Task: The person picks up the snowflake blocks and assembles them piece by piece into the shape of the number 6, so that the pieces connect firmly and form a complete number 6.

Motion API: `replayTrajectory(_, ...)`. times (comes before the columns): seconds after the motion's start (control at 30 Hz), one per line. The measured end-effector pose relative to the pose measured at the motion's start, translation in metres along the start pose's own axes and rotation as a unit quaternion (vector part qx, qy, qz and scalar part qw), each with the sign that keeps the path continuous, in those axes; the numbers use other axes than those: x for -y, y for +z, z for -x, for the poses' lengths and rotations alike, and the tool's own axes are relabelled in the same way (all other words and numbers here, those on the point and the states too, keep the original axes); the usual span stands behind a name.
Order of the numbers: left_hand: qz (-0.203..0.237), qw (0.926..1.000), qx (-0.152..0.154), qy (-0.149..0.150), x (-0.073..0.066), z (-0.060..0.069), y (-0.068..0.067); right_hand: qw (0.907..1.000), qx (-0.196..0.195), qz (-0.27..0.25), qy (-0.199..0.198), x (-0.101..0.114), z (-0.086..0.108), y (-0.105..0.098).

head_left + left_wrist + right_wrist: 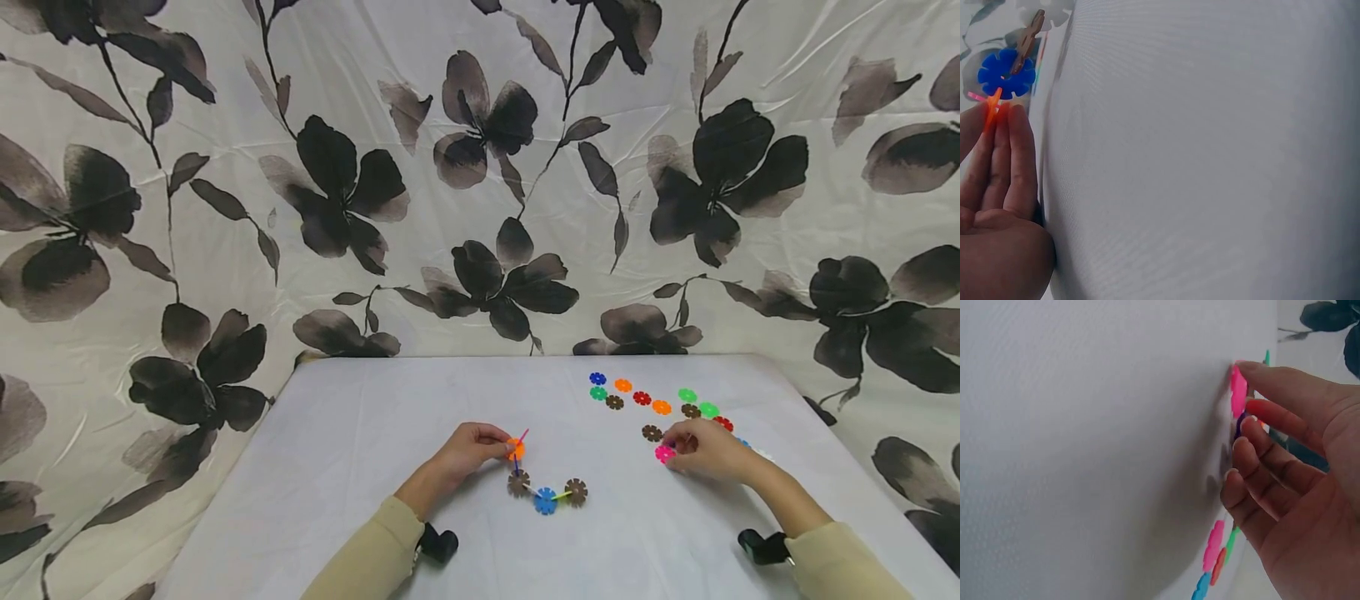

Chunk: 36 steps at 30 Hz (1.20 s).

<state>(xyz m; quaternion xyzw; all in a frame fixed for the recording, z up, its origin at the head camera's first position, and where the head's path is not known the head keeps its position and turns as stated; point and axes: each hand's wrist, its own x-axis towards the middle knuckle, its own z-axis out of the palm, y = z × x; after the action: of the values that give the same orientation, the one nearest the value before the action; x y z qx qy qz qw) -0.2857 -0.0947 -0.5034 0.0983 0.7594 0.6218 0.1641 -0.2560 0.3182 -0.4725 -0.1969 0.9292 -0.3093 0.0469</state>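
Note:
In the head view my left hand point(468, 454) pinches an orange disc point(517, 449) at one end of a curved chain of notched flower-shaped discs. A pink disc stands edge-on above the orange one; brown point(518, 483), blue point(545, 501) and brown point(577, 492) discs follow along the chain. The left wrist view shows the orange disc point(992, 111) between thumb and fingers of the left hand point(1007, 169), beside a blue disc point(1006, 74). My right hand point(705, 452) holds a pink disc point(664, 454) by thumb and index finger; the right wrist view shows that pink disc point(1239, 390) in the right hand point(1297, 450).
Loose discs lie at the back right of the white table point(375, 400): blue point(597, 378), orange point(623, 385), red point(642, 398), brown point(652, 433), green point(708, 409) and others, some partly behind the right hand. A floral cloth point(480, 208) hangs behind the table.

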Motion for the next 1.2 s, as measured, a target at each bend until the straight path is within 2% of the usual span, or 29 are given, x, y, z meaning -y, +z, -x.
replayTrajectory(0.1, -0.002, 1.0, -0.002, -0.001, -0.001, 0.0, 0.0, 0.9999, 0.011, -0.007, 0.006, -0.003, 0.0, -0.001)
replayTrajectory(0.27, -0.002, 1.0, -0.003, -0.005, -0.002, 0.0, 0.0, 0.9996, 0.007, -0.018, 0.02, -0.006, 0.001, -0.001)
replayTrajectory(0.57, 0.0, 1.0, -0.001, 0.001, 0.001, -0.001, 0.0, 0.9997, 0.013, -0.014, 0.016, -0.006, 0.001, -0.001)
replayTrajectory(0.73, 0.006, 1.0, 0.003, 0.0, 0.0, -0.002, -0.001, 0.9992, 0.014, -0.022, 0.031, -0.006, 0.0, -0.002)
replayTrajectory(1.03, 0.01, 0.9999, 0.002, -0.008, 0.002, -0.003, -0.002, 0.998, -0.014, -0.052, 0.034, -0.003, -0.004, 0.001)
replayTrajectory(1.2, 0.013, 0.9999, -0.001, -0.007, 0.004, -0.002, -0.001, 0.9958, -0.028, -0.078, 0.039, 0.009, -0.013, 0.004)
